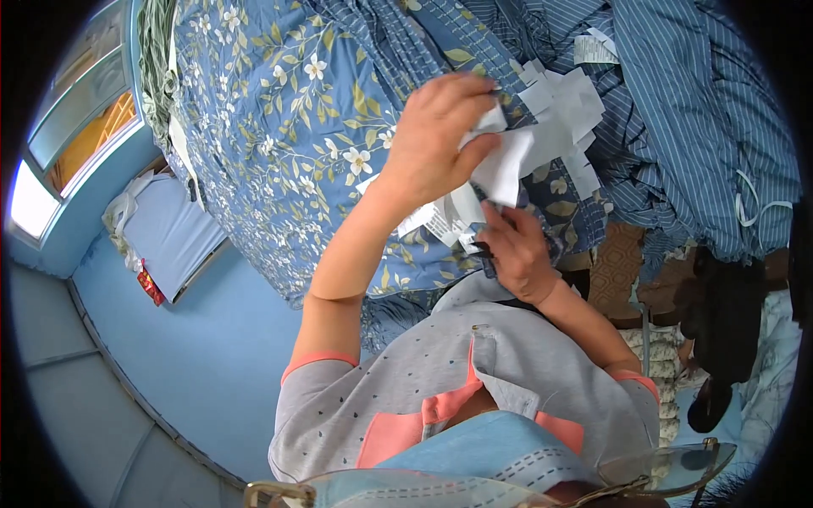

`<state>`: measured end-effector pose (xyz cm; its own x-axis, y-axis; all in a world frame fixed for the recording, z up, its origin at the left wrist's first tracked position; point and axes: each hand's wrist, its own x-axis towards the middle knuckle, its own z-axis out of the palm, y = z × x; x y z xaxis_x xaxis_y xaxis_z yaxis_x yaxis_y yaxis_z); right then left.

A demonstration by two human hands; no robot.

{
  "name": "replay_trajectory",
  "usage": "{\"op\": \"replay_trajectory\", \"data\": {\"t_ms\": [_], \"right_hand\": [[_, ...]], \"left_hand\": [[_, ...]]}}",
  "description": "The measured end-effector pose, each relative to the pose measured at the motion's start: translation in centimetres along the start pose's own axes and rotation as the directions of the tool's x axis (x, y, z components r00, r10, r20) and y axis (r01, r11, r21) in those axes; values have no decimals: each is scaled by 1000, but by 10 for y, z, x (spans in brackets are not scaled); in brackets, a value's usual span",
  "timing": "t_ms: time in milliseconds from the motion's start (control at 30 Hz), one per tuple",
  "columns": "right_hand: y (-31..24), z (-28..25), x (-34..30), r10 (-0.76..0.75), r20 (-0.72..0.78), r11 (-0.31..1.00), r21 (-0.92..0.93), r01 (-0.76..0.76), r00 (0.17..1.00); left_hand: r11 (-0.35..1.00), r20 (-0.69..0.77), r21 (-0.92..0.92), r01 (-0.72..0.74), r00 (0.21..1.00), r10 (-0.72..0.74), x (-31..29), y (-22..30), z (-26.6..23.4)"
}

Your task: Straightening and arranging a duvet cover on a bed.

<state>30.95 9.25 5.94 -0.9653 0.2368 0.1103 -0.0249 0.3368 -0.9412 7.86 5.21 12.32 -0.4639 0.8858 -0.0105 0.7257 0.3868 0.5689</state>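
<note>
My left hand [440, 140] reaches over a flower-print blue cloth [288, 127], its fingers curled and its thumb against a white fabric label [506, 165]. The label stands up between my two hands. Lower down, my right hand [523, 258] is closed around a small dark tool [486, 256], mostly hidden by the fingers, so its kind is unclear. Beside my right fingers lie loose white labels with print [442, 224]. A spread pile of white labels [563, 110] rests on the cloth beyond my hands.
Striped blue garments [677, 118] are heaped at the right, with another white tag [595, 48] on them. A dark object [720, 322] stands at the lower right. On the left are a window [85, 110] and a pale blue covered surface [169, 224] with a red packet [150, 286].
</note>
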Motion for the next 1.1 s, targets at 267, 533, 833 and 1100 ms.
{"op": "replay_trajectory", "data": {"t_ms": [267,533,833,1100], "right_hand": [[23,-39,10,480,-143,825,408,-390,866],[90,-41,33,526,-191,850,150,-505,829],[44,-20,30,244,-9,963,120,-242,970],[51,-27,29,536,-121,807,363,-465,836]], "left_hand": [[996,296,-23,-88,951,91,-37,-38,20],[980,441,-142,-140,877,189,-35,-33,1],[979,353,-16,205,917,-186,0,-21,16],[991,298,123,-55,954,16,-28,-40,20]]}}
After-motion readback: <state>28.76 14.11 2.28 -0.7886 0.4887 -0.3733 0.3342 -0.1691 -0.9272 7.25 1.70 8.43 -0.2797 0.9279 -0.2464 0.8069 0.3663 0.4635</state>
